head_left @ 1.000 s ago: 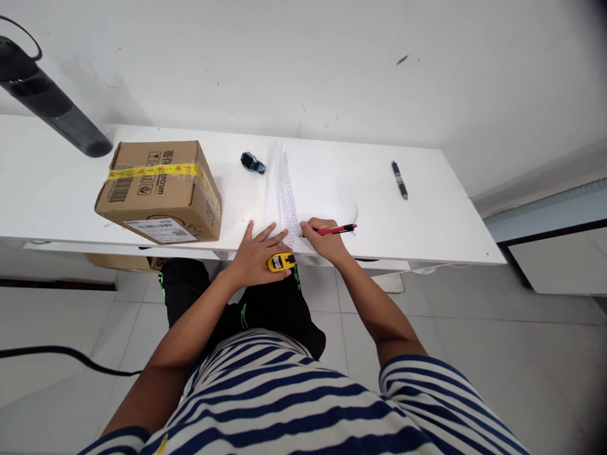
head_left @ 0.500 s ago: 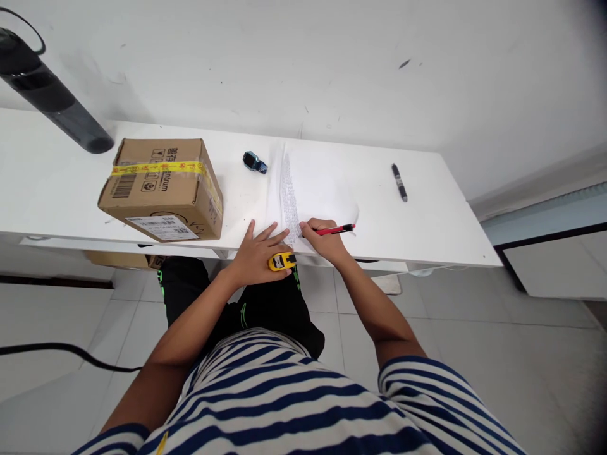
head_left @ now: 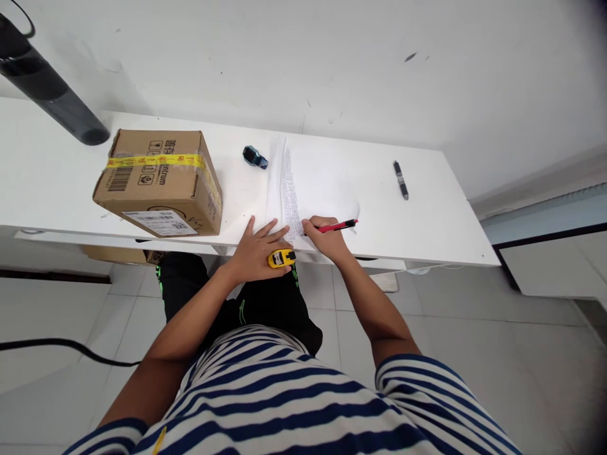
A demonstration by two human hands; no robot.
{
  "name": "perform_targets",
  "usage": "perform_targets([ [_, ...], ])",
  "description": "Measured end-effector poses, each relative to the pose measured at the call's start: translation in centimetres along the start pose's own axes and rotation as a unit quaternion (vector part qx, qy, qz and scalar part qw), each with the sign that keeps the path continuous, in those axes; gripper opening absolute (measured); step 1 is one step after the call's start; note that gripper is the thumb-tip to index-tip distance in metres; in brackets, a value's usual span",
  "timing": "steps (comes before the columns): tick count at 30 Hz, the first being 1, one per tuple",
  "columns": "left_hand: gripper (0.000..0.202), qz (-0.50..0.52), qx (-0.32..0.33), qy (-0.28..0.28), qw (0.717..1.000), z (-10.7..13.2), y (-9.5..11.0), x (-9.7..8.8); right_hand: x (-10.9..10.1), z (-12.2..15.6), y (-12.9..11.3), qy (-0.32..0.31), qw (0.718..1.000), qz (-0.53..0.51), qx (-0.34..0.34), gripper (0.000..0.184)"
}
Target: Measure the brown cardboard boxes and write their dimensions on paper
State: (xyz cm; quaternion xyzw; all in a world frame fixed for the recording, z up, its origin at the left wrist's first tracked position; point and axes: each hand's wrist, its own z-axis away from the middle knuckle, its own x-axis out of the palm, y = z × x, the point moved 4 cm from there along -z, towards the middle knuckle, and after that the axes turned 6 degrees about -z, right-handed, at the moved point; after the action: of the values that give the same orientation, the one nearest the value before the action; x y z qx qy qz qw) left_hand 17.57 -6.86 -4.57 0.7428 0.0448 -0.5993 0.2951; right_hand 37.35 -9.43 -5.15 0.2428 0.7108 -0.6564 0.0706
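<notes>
My left hand (head_left: 258,253) lies palm down at the front edge of the white desk, fingers spread toward the paper's lower left side. In the crook of its thumb sits a small yellow and black case, which looks like a tape measure (head_left: 281,258), just off the desk edge. My right hand (head_left: 327,237) pinches a red and black pen (head_left: 337,226), its tip end low on the sheet of paper (head_left: 322,183). Tiny dark writing fills a narrow strip down the paper's left part. The pen's tip is mostly hidden by my fingers.
A taped cardboard box (head_left: 159,174) stands on the white desk (head_left: 427,221) at left, by a dark bottle-like cylinder (head_left: 61,95). A small dark blue object (head_left: 255,157) lies behind the paper's left side. A black and grey pen (head_left: 401,181) lies right.
The whole view has shifted slightly. My right hand and its pen have moved a little relative to the paper; my left hand keeps its place.
</notes>
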Motion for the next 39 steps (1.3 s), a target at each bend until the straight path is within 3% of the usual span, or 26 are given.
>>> perform_targets([
  [9, 0.044, -0.003, 0.000, 0.002, 1.000, 0.14, -0.07, 0.05, -0.12, -0.02, 0.33, 0.043, 0.999, 0.008, 0.009, 0.043],
  [16, 0.046, 0.005, -0.001, 0.007, 1.000, 0.31, -0.04, -0.22, 0.14, -0.22, -0.15, 0.008, 1.000, -0.012, 0.012, 0.043],
  [25, 0.045, 0.008, 0.004, 0.016, 1.000, 0.32, -0.21, 0.10, -0.06, 0.17, -0.02, 0.058, 0.998, -0.024, 0.018, 0.044],
  [29, 0.046, 0.010, 0.003, 0.010, 1.000, 0.31, -0.15, 0.03, 0.11, 0.02, 0.14, 0.024, 0.999, -0.025, 0.020, 0.041],
  [36, 0.045, 0.031, 0.000, 0.026, 0.999, 0.24, -0.35, 0.08, 0.14, -0.06, -0.03, 0.031, 0.999, -0.015, 0.010, 0.040],
  [39, 0.043, 0.078, -0.007, 0.042, 0.996, 0.93, 0.23, -0.41, -0.50, -0.13, -0.04, 0.106, 0.994, 0.013, 0.004, 0.041],
])
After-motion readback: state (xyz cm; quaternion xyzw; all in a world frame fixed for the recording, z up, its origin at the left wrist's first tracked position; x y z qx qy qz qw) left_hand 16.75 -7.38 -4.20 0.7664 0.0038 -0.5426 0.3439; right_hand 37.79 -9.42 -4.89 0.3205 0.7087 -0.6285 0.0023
